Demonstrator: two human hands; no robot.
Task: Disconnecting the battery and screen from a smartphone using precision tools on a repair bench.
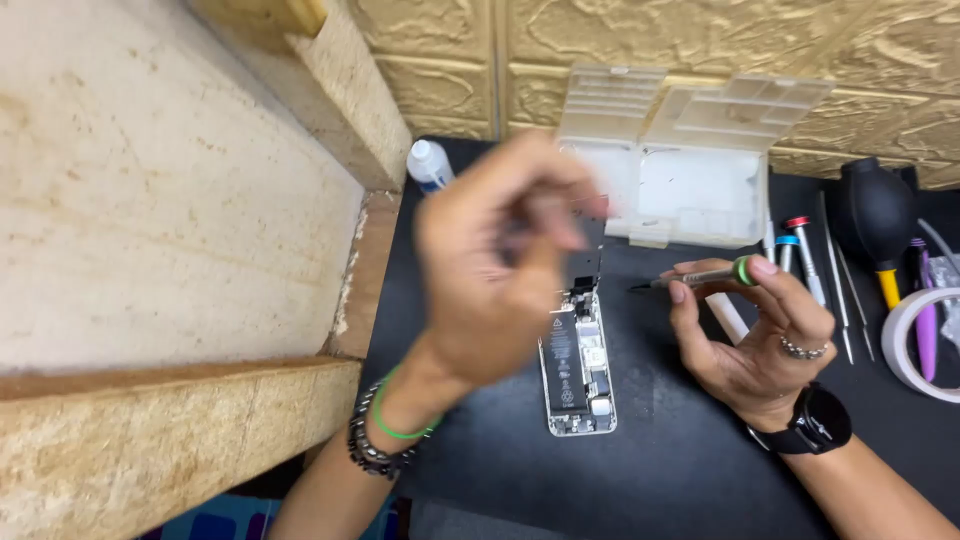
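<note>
I see a black work mat (660,450) laid against a wall of embossed tan panels (700,50), with a pale stone ledge (150,200) filling the left. At the back of the mat stands an open white plastic parts case (690,190), with a small white bottle (428,163) to its left. A black rubber air blower (878,205), a roll of white tape (915,340) and a row of slim screwdrivers and picks (810,260) sit along the right edge. In the middle lies an opened smartphone (578,360), its battery and boards exposed. My left hand (495,270) is raised over the phone's top end and blurred; it seems pinched, but I cannot tell on what. My right hand (760,330) grips a precision screwdriver (695,278) with a green collar, its tip pointing left, just beside the phone.
</note>
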